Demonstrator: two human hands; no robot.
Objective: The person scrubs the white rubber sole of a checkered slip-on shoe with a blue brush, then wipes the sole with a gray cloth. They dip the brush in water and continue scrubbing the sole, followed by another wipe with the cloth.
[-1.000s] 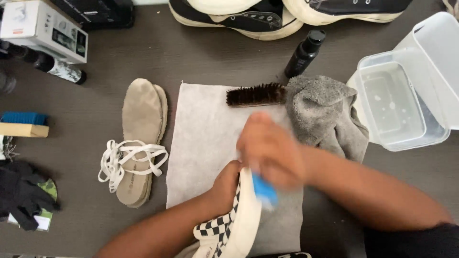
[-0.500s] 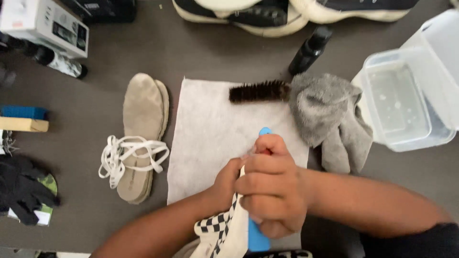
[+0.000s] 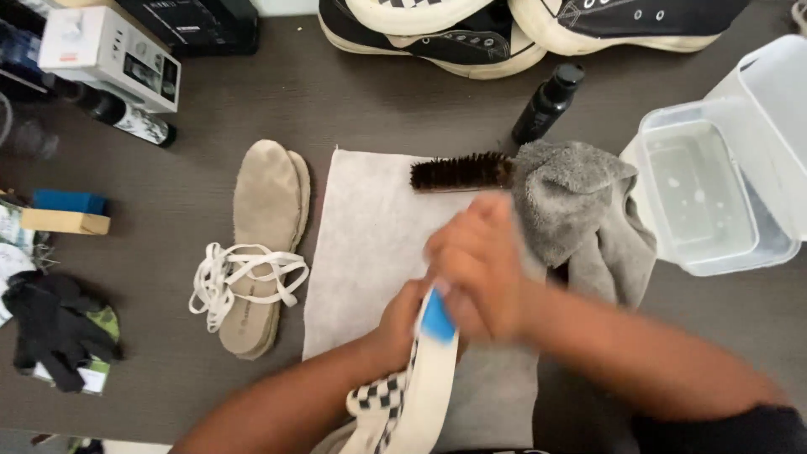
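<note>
Both hands grip tight: left hand (image 3: 395, 324) on the checkered shoe (image 3: 403, 403), right hand (image 3: 475, 269) around a blue brush (image 3: 437, 318).

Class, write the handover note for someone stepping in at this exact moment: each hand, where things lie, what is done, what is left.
Left hand steadies the checkered shoe over the white cloth.
Right hand, blurred, has its grip on a blue brush at the shoe's sole edge.
Done: insoles and laces are out, lying left of the cloth.
Left: how much of the sole is cleaned cannot be told; the bristle brush and grey towel lie unused.
</note>
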